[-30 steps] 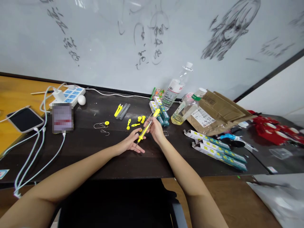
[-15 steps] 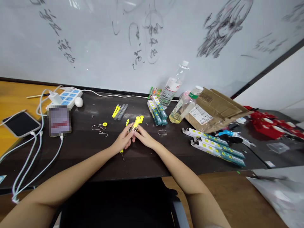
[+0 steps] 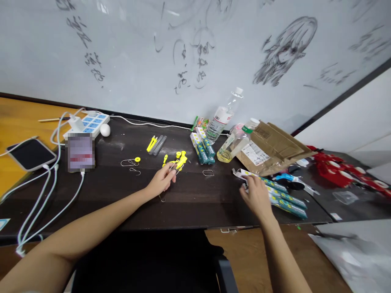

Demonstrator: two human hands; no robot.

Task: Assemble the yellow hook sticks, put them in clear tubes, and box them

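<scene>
My left hand is closed on a yellow plastic piece with bent metal wire, held just above the dark table. Close by lie small yellow plastic parts. Bent wires, a yellow ring and another wire loop rest on the table to either side. My right hand, fingers apart and bent, is over the open ends of several long narrow green-and-white boxes. Whether its fingertips touch a box is hard to make out.
Behind stand two more narrow boxes, a water bottle and a bottle of yellow liquid. A cardboard package lies at right. Yellow sticks and dark tubes lie at centre. Left are a power strip, cables and phone.
My right hand has left the left hand and moved right to the narrow boxes. My left hand still holds the yellow piece with wire. The view has shifted slightly.
</scene>
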